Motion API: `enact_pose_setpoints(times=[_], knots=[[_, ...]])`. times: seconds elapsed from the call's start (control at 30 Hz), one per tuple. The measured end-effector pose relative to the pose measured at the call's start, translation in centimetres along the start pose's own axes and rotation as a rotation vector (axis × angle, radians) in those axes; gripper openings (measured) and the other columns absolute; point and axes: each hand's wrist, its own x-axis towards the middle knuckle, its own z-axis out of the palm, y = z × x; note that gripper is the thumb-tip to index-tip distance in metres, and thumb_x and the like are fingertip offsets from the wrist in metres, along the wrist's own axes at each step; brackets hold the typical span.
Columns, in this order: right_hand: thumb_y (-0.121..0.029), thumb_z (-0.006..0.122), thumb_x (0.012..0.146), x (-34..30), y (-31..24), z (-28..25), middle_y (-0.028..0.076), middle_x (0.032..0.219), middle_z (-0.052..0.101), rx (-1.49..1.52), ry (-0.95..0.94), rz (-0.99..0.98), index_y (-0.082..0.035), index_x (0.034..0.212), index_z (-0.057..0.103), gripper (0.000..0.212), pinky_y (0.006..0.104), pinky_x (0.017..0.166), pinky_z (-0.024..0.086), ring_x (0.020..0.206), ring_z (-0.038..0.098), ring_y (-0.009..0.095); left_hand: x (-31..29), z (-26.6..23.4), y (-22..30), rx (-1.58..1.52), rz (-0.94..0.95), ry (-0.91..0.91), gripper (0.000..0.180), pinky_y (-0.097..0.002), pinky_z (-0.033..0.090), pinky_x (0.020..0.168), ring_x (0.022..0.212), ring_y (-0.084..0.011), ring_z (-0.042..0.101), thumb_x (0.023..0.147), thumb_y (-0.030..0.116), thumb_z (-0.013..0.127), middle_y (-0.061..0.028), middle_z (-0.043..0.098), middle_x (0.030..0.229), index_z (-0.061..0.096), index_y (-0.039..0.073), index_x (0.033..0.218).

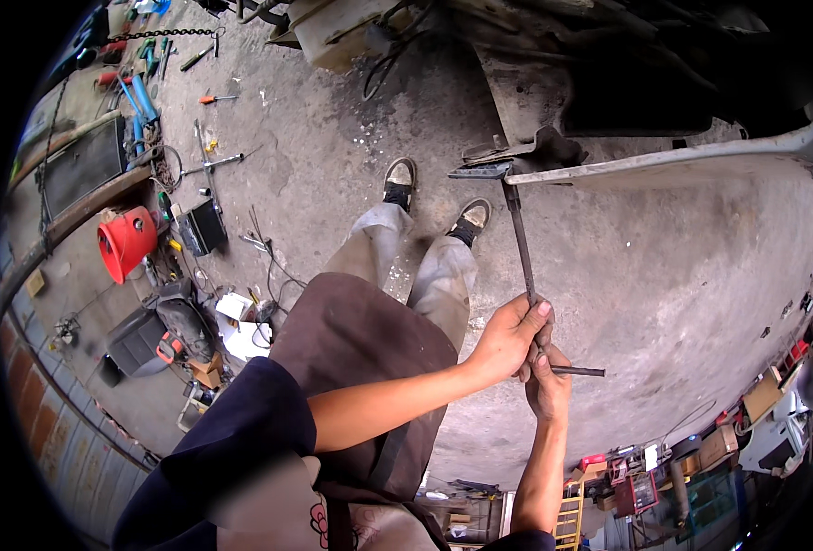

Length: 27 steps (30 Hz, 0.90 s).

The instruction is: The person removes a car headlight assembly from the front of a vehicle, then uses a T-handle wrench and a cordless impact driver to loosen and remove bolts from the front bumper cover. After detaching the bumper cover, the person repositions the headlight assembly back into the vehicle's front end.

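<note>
Both my hands are on a dark metal T-handle socket wrench (524,241). My left hand (506,342) is closed round the shaft near its handle end, thumb on top. Just below it, my right hand (548,386) is closed at the handle, and one end of the crossbar sticks out to the right. The far end of the wrench meets a dark metal bracket (482,171) at the end of a long pale vehicle panel (664,163). Whether the socket sits on a bolt there cannot be made out.
Vehicle parts (526,92) hang overhead at the far side. On the concrete floor at left lie an orange-handled screwdriver (215,99), a cross-shaped lug wrench (210,165), a black battery-like box (203,228) and a red bucket (127,242). Shelves and boxes (636,493) stand lower right.
</note>
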Motion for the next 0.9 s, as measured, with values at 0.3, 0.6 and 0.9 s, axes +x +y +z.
enact_pose_setpoints(times=[0.3, 0.6, 0.9], knots=[[0.003, 0.058, 0.09, 0.2, 2.8, 1.8, 0.009, 0.092, 0.064, -1.263, 0.508, -0.739, -0.001, 0.114, 0.06, 0.025, 0.0398, 0.089, 0.039, 0.085, 0.059, 0.025, 1.1, 1.2, -1.3, -0.033, 0.147, 0.069, 0.038, -0.0232, 0.04, 0.054, 0.061, -0.0072, 0.046, 0.106, 0.038, 0.042, 0.0004, 0.048, 0.07, 0.045, 0.006, 0.086], [-0.025, 0.059, 0.096, -4.3, 0.5, 0.9, 0.01, 0.092, 0.061, 0.605, 0.229, 0.167, 0.001, 0.14, 0.04, 0.054, 0.0273, 0.057, 0.045, 0.067, 0.056, 0.018, 1.2, 1.5, -1.4, -0.125, 0.15, 0.096, 0.04, -0.0253, 0.036, 0.054, 0.06, -0.0085, 0.039, 0.105, 0.039, 0.044, 0.0018, 0.038, 0.066, 0.04, 0.007, 0.081], [-0.017, 0.069, 0.091, -1.0, 3.0, 2.4, 0.007, 0.103, 0.06, 0.278, 0.203, -0.035, -0.001, 0.134, 0.042, 0.053, 0.0309, 0.075, 0.049, 0.092, 0.058, 0.015, 1.8, 0.8, -1.8, -0.182, 0.151, 0.043, 0.035, -0.0259, 0.037, 0.054, 0.059, -0.0076, 0.038, 0.105, 0.036, 0.046, 0.0028, 0.039, 0.066, 0.04, 0.008, 0.084]])
